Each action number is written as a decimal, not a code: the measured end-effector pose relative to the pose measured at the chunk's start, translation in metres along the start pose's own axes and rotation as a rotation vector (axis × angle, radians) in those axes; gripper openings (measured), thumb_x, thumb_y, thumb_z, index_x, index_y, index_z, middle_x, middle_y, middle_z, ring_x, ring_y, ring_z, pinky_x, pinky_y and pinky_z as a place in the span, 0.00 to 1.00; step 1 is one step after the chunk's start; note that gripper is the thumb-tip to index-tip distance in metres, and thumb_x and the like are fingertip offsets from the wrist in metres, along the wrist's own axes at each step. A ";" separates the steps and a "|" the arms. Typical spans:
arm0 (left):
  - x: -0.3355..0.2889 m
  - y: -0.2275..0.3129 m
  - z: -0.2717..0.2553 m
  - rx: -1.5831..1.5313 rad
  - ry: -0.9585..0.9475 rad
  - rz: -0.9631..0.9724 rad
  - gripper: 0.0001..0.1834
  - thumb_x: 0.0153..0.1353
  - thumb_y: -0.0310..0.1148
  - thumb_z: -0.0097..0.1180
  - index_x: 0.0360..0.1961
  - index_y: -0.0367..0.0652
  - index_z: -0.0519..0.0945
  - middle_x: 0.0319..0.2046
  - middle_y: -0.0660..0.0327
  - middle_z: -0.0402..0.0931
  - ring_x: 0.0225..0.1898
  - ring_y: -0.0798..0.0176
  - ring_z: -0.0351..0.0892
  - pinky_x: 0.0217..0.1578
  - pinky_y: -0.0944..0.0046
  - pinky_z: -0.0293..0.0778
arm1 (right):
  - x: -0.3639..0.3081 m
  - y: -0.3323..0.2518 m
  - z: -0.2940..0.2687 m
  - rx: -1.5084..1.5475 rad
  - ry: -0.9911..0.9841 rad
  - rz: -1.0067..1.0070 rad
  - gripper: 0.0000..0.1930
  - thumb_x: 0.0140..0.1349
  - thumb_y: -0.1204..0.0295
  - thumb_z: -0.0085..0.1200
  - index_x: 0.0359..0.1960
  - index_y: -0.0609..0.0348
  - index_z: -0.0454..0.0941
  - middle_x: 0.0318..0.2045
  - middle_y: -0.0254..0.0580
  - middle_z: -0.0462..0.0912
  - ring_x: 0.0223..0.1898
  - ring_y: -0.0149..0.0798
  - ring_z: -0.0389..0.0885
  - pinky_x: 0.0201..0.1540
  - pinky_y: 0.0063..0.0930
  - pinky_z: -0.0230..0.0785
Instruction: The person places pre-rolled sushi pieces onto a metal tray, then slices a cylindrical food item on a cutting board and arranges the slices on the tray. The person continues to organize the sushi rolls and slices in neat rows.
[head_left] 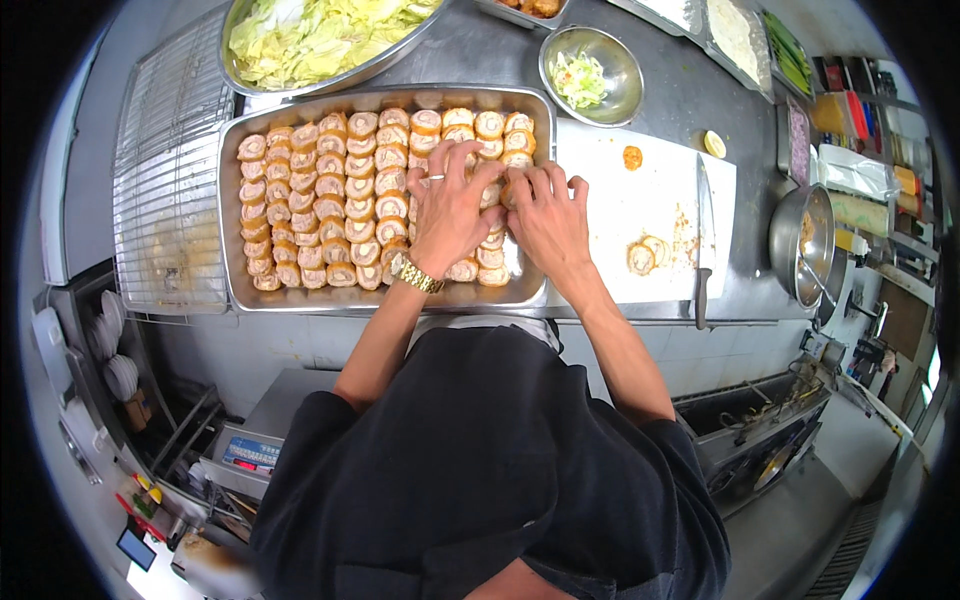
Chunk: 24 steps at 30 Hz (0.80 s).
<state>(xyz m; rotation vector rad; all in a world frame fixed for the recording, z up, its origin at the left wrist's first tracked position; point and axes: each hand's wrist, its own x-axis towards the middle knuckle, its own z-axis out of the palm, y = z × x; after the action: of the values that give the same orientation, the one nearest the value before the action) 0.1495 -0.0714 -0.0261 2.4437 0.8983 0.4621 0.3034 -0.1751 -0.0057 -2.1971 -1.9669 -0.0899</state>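
A deep metal tray (385,303) holds tight columns of sliced meat rolls (330,185), pale pink inside with browned rims. Over its right end is my left hand (455,210), with a ring and a gold watch. Its fingers are bent around a slice in the last columns, thumb close to the index finger. Beside it, at the tray's right wall, my right hand (548,215) has its fingers curled down on a slice at the end of the same rows. The fingertips partly hide what each hand grips. On the white cutting board (610,205) lie a few loose slices (645,255).
A knife (703,270) lies along the board's right side. Above the tray stand a large bowl of cut cabbage (320,45) and a small bowl of shreds (580,80). A wire rack (165,180) is on the left. A lemon half (714,144) and another metal bowl (803,235) sit right.
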 end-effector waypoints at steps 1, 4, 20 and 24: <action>0.001 -0.001 0.001 0.001 0.004 0.000 0.38 0.51 0.31 0.78 0.67 0.59 0.81 0.72 0.60 0.68 0.78 0.45 0.58 0.65 0.28 0.55 | -0.002 0.001 0.001 0.004 0.000 -0.007 0.21 0.61 0.68 0.67 0.55 0.56 0.81 0.50 0.42 0.82 0.64 0.46 0.77 0.60 0.54 0.66; 0.003 -0.001 0.005 -0.002 0.011 -0.002 0.37 0.51 0.31 0.79 0.65 0.58 0.82 0.71 0.62 0.70 0.77 0.46 0.59 0.65 0.28 0.56 | -0.004 0.000 0.004 -0.003 -0.008 0.010 0.21 0.62 0.68 0.66 0.57 0.57 0.81 0.51 0.42 0.82 0.66 0.45 0.77 0.61 0.54 0.66; 0.026 0.002 0.004 0.013 -0.117 -0.023 0.40 0.59 0.41 0.80 0.73 0.58 0.79 0.71 0.68 0.76 0.75 0.53 0.67 0.67 0.34 0.56 | -0.123 0.107 -0.076 -0.274 -0.369 0.188 0.27 0.59 0.75 0.70 0.63 0.59 0.83 0.53 0.43 0.84 0.57 0.47 0.79 0.57 0.43 0.74; 0.028 0.003 0.004 0.006 -0.122 -0.025 0.40 0.58 0.40 0.80 0.73 0.58 0.79 0.72 0.66 0.75 0.76 0.51 0.65 0.67 0.34 0.56 | -0.131 0.117 -0.064 -0.418 -0.484 0.049 0.21 0.61 0.78 0.65 0.57 0.61 0.83 0.47 0.41 0.81 0.54 0.43 0.77 0.56 0.39 0.72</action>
<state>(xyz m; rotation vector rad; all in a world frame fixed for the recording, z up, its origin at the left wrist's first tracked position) 0.1731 -0.0560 -0.0236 2.4342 0.8791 0.2975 0.4094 -0.3264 0.0224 -2.7405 -2.3079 0.0499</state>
